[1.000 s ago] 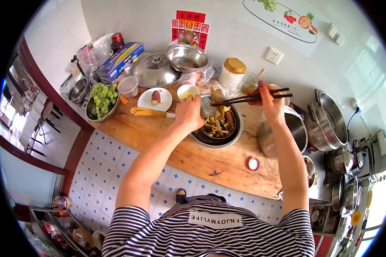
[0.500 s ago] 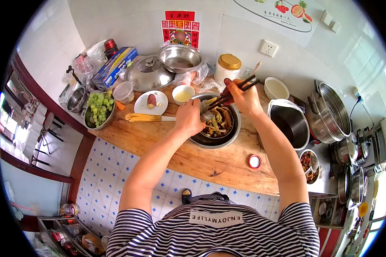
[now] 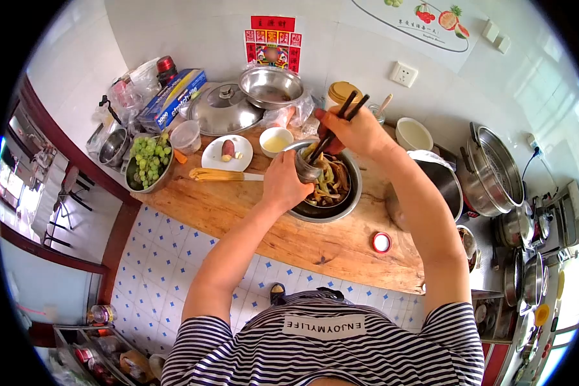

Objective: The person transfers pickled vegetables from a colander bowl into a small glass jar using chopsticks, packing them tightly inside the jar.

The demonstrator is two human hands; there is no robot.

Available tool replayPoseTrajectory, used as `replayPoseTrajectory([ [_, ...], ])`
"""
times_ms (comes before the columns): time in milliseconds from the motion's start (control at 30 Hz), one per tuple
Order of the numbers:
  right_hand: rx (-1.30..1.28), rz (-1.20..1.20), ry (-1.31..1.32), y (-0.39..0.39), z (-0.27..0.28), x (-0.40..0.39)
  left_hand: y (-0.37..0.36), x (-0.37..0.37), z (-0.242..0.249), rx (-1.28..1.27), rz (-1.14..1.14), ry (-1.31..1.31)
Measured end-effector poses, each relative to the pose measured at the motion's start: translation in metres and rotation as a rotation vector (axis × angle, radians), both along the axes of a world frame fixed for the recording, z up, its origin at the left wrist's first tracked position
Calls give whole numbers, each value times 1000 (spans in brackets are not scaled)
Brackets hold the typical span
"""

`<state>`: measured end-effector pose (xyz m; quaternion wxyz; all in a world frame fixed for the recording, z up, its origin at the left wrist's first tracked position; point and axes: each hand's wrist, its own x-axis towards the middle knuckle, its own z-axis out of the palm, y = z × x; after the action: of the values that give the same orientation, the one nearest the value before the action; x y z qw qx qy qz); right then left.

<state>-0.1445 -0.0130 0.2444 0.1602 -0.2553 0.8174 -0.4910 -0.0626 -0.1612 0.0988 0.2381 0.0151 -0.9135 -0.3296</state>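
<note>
My left hand [image 3: 285,179] is closed around a small glass jar [image 3: 307,171], tilted over the left part of a metal bowl [image 3: 352,201]. In my right hand [image 3: 354,132] is a pair of dark chopsticks [image 3: 355,108], gripped with their upper ends sticking up past the fingers. Their lower tips reach down into the jar's mouth, where some yellowish food shows. Strips of greenish-brown pickled vegetables [image 3: 331,183] fill the metal bowl under both hands. How full the jar is stays hidden by my left fingers.
Left of the bowl are a white plate [image 3: 215,156] with garlic and a reddish bulb, a small bowl of yellow liquid [image 3: 276,139] and grapes [image 3: 149,161]. A red-rimmed lid [image 3: 381,242] lies near the front edge. A dark pot [image 3: 439,183] stands to the right.
My right hand has shifted slightly up and left, and the chopsticks now stand steeper, pointing down into the jar. The jar in my left hand has become more upright.
</note>
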Motion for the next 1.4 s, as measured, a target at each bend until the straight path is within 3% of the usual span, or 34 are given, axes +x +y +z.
replayPoseTrajectory([
  [33, -2, -19, 104, -2, 8, 2, -1, -1, -1, 14, -2, 22],
  [200, 43, -71, 141, 4, 51, 20, -2, 0, 0, 24, 25, 49],
  [300, -235, -255, 243, 36, 48, 33, -5, -1, 1, 25, 47, 42],
  [333, -386, -307, 253, 51, 40, 39, -6, -2, 2, 23, 45, 36],
  [533, -664, -568, 162, 95, -48, 60, -1, -2, 14, 42, 62, -55],
  [600, -742, -502, 322, 97, -99, 56, 3, -1, 17, 69, 60, -66],
  [733, -469, -374, 557, 73, -89, 92, 12, 8, 21, 127, -29, -10],
  [933, -326, -117, 829, 80, -76, 110, 13, 10, 13, 300, -92, 17],
  [1100, -251, -9, 767, 80, -55, 111, 15, 18, 8, 261, -126, 162],
  [1233, -166, 92, 681, 78, -43, 102, 16, 31, 8, 216, -107, 58],
  [1400, -43, 146, 291, 72, -8, 103, 19, 58, 11, 273, -143, 44],
])
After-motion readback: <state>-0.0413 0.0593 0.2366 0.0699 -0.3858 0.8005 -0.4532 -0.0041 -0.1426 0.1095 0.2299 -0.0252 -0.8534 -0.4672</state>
